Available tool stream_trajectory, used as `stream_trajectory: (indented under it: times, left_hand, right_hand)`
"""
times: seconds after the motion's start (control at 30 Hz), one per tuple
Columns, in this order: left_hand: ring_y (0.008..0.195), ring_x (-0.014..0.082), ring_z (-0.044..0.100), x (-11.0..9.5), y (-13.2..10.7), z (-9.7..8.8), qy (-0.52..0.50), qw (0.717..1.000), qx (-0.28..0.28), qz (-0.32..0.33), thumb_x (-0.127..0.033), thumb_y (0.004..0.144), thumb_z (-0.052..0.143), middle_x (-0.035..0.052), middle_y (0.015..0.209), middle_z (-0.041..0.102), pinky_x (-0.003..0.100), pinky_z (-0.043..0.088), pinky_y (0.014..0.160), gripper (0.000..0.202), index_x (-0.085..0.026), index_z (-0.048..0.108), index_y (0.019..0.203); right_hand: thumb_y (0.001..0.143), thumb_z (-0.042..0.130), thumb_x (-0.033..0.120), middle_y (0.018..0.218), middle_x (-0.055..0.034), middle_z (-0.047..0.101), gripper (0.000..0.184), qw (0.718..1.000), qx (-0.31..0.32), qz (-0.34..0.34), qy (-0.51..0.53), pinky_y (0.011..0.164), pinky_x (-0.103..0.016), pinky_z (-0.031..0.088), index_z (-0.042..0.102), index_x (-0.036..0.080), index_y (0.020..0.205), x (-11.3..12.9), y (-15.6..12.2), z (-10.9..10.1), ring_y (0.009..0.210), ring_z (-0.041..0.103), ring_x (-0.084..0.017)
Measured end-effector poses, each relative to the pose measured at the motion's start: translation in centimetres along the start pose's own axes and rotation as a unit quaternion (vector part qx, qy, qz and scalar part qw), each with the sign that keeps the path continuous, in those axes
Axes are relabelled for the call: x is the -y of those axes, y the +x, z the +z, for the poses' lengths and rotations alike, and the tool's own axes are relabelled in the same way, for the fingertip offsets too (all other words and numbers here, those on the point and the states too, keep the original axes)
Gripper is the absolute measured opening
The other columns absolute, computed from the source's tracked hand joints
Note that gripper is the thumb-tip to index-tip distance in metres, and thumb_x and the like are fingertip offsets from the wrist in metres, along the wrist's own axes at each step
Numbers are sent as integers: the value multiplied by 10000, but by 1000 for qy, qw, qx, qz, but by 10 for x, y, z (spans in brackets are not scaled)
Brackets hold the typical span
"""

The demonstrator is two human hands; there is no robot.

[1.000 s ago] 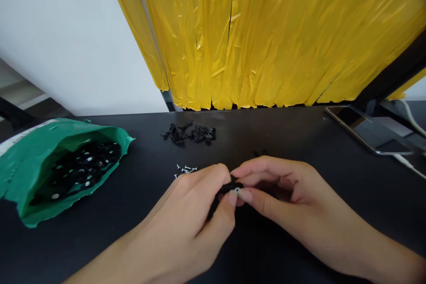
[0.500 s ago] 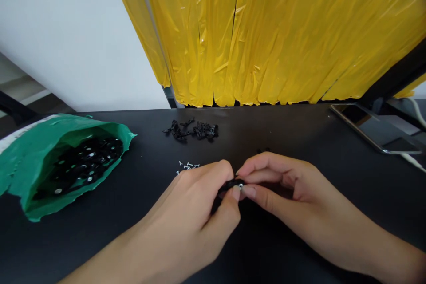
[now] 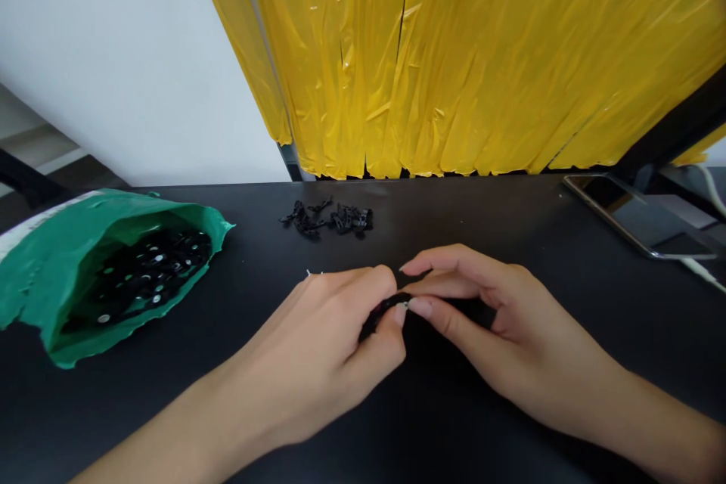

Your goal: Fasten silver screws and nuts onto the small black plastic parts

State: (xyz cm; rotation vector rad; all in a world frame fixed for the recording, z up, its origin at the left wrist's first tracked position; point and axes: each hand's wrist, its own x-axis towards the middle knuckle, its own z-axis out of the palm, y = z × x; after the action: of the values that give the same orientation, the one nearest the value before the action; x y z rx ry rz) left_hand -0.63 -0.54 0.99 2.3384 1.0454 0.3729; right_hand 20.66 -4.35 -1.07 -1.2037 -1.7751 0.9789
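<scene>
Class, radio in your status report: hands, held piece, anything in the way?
Left hand pinching small black part. Right hand at the part's end, thumb close in. Part mostly hidden from view; nothing seen in the way.

A slim black part [image 3: 388,305] is sitting in the left hand's [image 3: 323,340] pinch.
It is slanting between left thumb and forefinger, its exposed end meeting the right hand's [image 3: 499,318] fingertips and showing a tiny bright spot.
</scene>
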Motion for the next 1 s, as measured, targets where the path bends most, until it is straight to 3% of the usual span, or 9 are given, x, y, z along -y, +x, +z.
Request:
stream_trajectory:
  times: [0.1, 0.2, 0.3, 0.47, 0.67, 0.83, 1.0]
  left_hand:
    - [580, 113, 446, 3, 1, -6, 14, 999, -45, 6, -263, 1013, 472, -56, 663, 483, 291, 302, 555, 287, -217, 412, 736]
    - [563, 102, 443, 6, 2, -13, 26, 996, -89, 2, -275, 1018, 471, -59, 630, 448, 275, 311, 556, 317, -210, 418, 712]
    - [557, 98, 413, 7, 3, -17, 11, 993, -115, 7, -275, 1012, 477, -59, 619, 429, 267, 297, 543, 327, -206, 417, 698]
    - [561, 93, 383, 7, 2, -19, -56, 992, -113, 7, -289, 1027, 466, -57, 611, 432, 250, 304, 527, 336, -198, 478, 704]
    - [572, 94, 392, 8, 2, -21, -60, 992, -100, 36, -272, 1023, 467, -53, 621, 455, 249, 318, 548, 323, -198, 485, 710]
    - [574, 97, 370, 10, 3, -22, -79, 993, -82, 26, -286, 1016, 474, -54, 625, 427, 242, 307, 536, 311, -201, 474, 717]
    - [578, 90, 356, 12, 3, -24, -85, 993, -72, 27, -289, 1017, 490, -62, 634, 410, 241, 289, 530, 314, -199, 470, 718]
  right_hand:
    - [1041, 626, 257, 1093, 25, 825, 250, 995, -37, -34, -84, 924, -389, 522, 639, 327, 1281, -3, 3, 1, 985, 746, -191]
    - [1008, 651, 195, 1123, -18, 792, 194, 968, -40, -90, -230, 948, -443, 459, 735, 287, 1157, -9, 6, 5, 1093, 653, -242]
    - [991, 715, 261, 1118, -37, 758, 105, 950, -18, -84, -299, 933, -481, 393, 801, 307, 1031, -15, 9, 10, 1117, 583, -282]
    - [990, 714, 212, 1074, -1, 746, 174, 954, -9, -44, -297, 925, -479, 323, 799, 316, 880, -16, 14, 15, 1072, 556, -254]
    - [1020, 609, 138, 1065, -29, 729, 182, 948, 9, -27, -318, 921, -461, 309, 744, 226, 935, -12, 20, 17, 1099, 544, -260]
    - [1040, 537, 117, 1041, -33, 725, 207, 947, -11, -41, -318, 912, -446, 304, 700, 222, 968, -16, 20, 8, 1043, 541, -243]
    - [988, 702, 219, 1020, -5, 735, 72, 950, -12, -45, -310, 961, -470, 273, 740, 270, 954, -16, 21, -1, 1039, 574, -236]
